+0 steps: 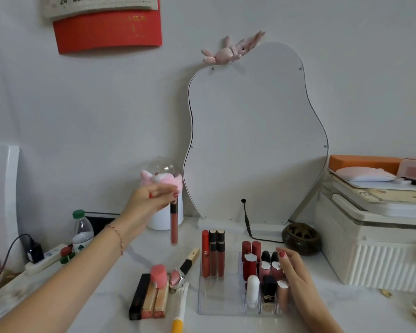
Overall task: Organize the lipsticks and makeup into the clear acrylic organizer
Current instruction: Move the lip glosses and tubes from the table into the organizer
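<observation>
My left hand [154, 197] pinches the black cap of a pink lip gloss tube [174, 227], which hangs upright in the air left of the clear acrylic organizer [216, 301]. Three tall lip glosses [213, 253] stand in the organizer's left section. Several lipsticks [262, 267] fill its small right compartments. My right hand [296, 277] rests against the organizer's right side, fingers touching the lipsticks there. On the table left of the organizer lie three boxed lipsticks [149, 299], a pink-capped one [158, 275], a black and gold tube [190, 261] and a brush [180, 308].
A curvy mirror [255, 140] stands behind the organizer with a black cable [247, 224] and a dark round burner [300, 237]. A white ribbed box [370, 255] is at the right. At the left are a water bottle [82, 230], a power strip [43, 259] and a white domed container [165, 217].
</observation>
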